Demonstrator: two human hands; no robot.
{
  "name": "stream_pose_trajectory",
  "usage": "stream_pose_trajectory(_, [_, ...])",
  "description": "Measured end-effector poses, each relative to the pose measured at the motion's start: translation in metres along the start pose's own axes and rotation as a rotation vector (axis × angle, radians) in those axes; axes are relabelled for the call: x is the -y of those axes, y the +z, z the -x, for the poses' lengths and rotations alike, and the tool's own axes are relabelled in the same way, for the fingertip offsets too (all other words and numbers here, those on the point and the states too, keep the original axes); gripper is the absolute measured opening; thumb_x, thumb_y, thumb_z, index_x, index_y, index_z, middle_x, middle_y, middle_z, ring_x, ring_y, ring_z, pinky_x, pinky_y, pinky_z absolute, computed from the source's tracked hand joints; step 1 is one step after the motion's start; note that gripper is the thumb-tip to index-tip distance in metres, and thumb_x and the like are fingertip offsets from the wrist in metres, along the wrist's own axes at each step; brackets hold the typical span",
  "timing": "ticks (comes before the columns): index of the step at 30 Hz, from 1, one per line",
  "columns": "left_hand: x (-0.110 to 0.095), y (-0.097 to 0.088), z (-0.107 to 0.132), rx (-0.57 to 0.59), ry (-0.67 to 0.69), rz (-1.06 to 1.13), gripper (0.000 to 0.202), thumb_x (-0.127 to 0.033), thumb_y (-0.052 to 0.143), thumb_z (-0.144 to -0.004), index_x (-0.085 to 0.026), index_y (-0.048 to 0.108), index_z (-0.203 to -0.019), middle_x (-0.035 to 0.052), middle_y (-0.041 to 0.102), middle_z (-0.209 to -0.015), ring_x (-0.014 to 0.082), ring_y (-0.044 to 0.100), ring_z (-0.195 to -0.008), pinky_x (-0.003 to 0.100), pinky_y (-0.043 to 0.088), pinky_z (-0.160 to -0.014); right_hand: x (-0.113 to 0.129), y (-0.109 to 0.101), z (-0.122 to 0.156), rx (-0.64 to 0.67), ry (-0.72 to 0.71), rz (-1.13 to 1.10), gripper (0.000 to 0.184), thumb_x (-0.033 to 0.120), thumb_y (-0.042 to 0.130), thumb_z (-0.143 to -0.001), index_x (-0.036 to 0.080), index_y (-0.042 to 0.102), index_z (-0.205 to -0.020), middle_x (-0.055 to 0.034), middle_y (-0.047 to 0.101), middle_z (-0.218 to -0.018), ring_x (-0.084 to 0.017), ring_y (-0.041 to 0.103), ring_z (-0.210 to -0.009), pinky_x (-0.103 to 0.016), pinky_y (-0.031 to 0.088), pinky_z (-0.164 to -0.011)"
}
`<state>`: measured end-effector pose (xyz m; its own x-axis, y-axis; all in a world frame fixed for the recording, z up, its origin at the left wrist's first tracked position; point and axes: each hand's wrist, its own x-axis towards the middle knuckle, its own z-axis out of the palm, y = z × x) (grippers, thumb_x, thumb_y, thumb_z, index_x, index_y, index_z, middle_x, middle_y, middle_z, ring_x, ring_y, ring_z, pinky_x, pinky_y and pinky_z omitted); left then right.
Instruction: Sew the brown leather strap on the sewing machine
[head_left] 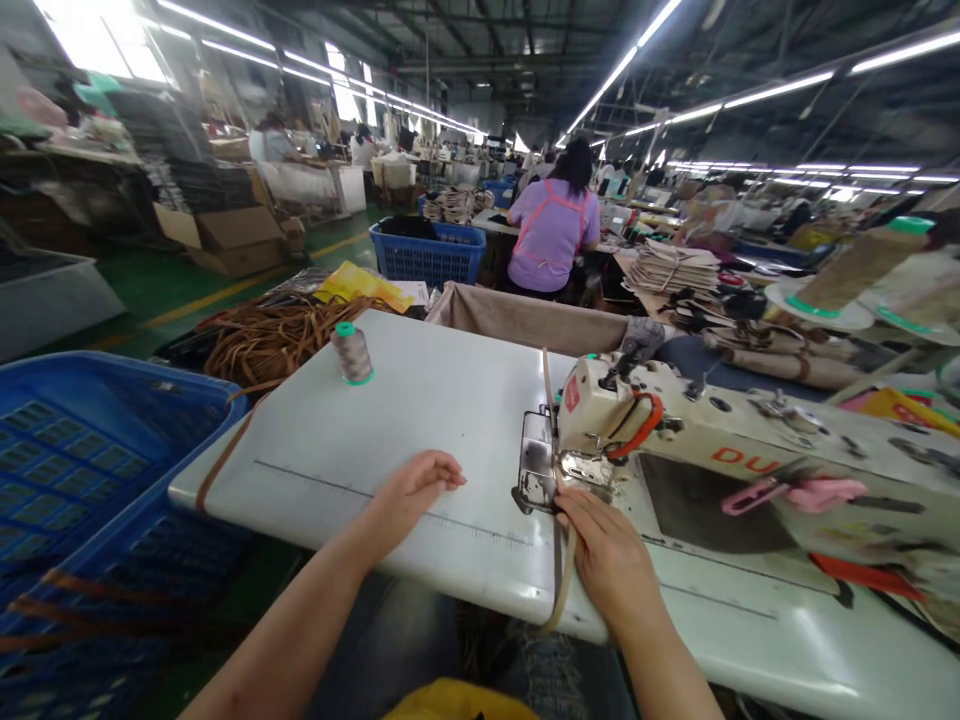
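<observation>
A narrow tan strap (566,585) runs over the white table, passes under the needle area of the sewing machine (600,405), and hangs over the front edge. My right hand (604,545) has its fingertips closed on this strap just in front of the presser foot. To the left, my left hand (420,490) hovers at the printed ruler line, fingers loosely extended and nothing in them. The metal needle plate (538,455) lies between the two hands. Farther back on the table stands a grey-brown thread spool (352,353) with green ends.
A blue basket (112,400) adjoins the table's left side. Brown straps (281,340) are heaped beyond the left corner. Pink-handled snips (795,492) rest on the machine arm. Large thread cones (855,265) stand at right. A co-worker in purple (551,235) sits ahead.
</observation>
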<state>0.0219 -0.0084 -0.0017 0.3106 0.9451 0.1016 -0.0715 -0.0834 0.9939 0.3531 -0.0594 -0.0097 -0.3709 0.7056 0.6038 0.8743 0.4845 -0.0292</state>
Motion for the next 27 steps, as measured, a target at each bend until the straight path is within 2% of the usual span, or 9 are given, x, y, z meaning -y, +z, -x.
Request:
stream_pose_trajectory(2, [0.000, 0.008, 0.005, 0.043, 0.153, -0.281, 0.027, -0.018, 0.054, -0.095, -0.022, 0.070, -0.117, 0.0113, 0.070, -0.119, 0.0273, 0.065, -0.116, 0.043, 0.051, -0.106, 0.000, -0.001, -0.002, -0.015, -0.010, 0.003, 0.028, 0.028, 0.055, -0.106, 0.021, 0.076, -0.123, -0.0092, 0.078, -0.124, -0.026, 0.074, -0.116, -0.043, 0.062, -0.099])
stream_pose_trajectory(5, [-0.003, 0.025, 0.015, 0.157, 0.345, -0.770, 0.049, -0.011, 0.048, -0.096, -0.025, 0.061, -0.141, 0.0095, 0.062, -0.143, 0.0269, 0.054, -0.137, 0.044, 0.038, -0.122, 0.000, -0.001, -0.003, -0.024, -0.020, -0.003, 0.027, 0.029, 0.056, -0.106, 0.021, 0.076, -0.122, -0.0087, 0.078, -0.124, -0.026, 0.075, -0.115, -0.042, 0.063, -0.097])
stream_pose_trajectory(7, [-0.004, 0.034, 0.019, 0.241, 0.410, -1.032, 0.053, -0.019, 0.049, -0.103, -0.023, 0.047, -0.155, 0.0087, 0.051, -0.157, 0.0263, 0.042, -0.149, 0.044, 0.029, -0.128, 0.000, -0.001, -0.003, -0.026, -0.021, -0.008, 0.026, 0.029, 0.056, -0.106, 0.021, 0.076, -0.122, -0.0087, 0.078, -0.124, -0.026, 0.075, -0.114, -0.043, 0.063, -0.096])
stream_pose_trajectory(9, [-0.002, 0.038, 0.020, 0.276, 0.427, -1.202, 0.059, -0.040, 0.049, -0.108, -0.021, 0.035, -0.162, 0.0083, 0.040, -0.166, 0.0251, 0.030, -0.157, 0.044, 0.020, -0.131, 0.000, 0.000, -0.003, -0.023, -0.020, -0.013, 0.026, 0.029, 0.055, -0.106, 0.020, 0.075, -0.121, -0.0088, 0.078, -0.124, -0.026, 0.075, -0.115, -0.043, 0.062, -0.097])
stream_pose_trajectory(11, [0.002, 0.039, 0.019, 0.281, 0.404, -1.292, 0.071, -0.058, 0.043, -0.108, -0.019, 0.027, -0.165, 0.0082, 0.031, -0.170, 0.0244, 0.023, -0.159, 0.045, 0.014, -0.132, -0.001, 0.001, -0.002, -0.021, -0.023, -0.012, 0.027, 0.029, 0.055, -0.107, 0.019, 0.075, -0.121, -0.0091, 0.077, -0.124, -0.026, 0.075, -0.115, -0.043, 0.062, -0.097])
stream_pose_trajectory(15, [0.013, 0.037, 0.011, 0.255, 0.371, -1.349, 0.085, -0.072, 0.029, -0.105, -0.015, 0.019, -0.167, 0.0107, 0.022, -0.172, 0.0241, 0.016, -0.161, 0.044, 0.006, -0.132, -0.002, 0.001, -0.004, -0.025, -0.044, 0.008, 0.027, 0.030, 0.053, -0.107, 0.017, 0.074, -0.119, -0.0100, 0.077, -0.123, -0.026, 0.075, -0.112, -0.043, 0.062, -0.096])
stream_pose_trajectory(22, [0.021, 0.035, -0.017, 0.175, 0.264, -1.401, 0.097, -0.079, 0.019, -0.101, -0.006, 0.025, -0.164, 0.0161, 0.019, -0.172, 0.0280, 0.016, -0.161, 0.046, 0.006, -0.132, -0.003, 0.001, -0.004, -0.023, -0.056, 0.033, 0.029, 0.031, 0.051, -0.108, 0.018, 0.074, -0.119, -0.0099, 0.078, -0.122, -0.026, 0.076, -0.111, -0.042, 0.061, -0.097])
stream_pose_trajectory(27, [0.020, 0.036, -0.023, 0.086, 0.240, -1.461, 0.095, -0.076, 0.019, -0.103, -0.002, 0.028, -0.162, 0.0176, 0.024, -0.170, 0.0283, 0.020, -0.160, 0.050, 0.007, -0.133, -0.004, 0.003, -0.001, -0.022, -0.047, 0.031, 0.030, 0.033, 0.051, -0.109, 0.017, 0.074, -0.119, -0.0099, 0.077, -0.123, -0.026, 0.075, -0.112, -0.042, 0.061, -0.097])
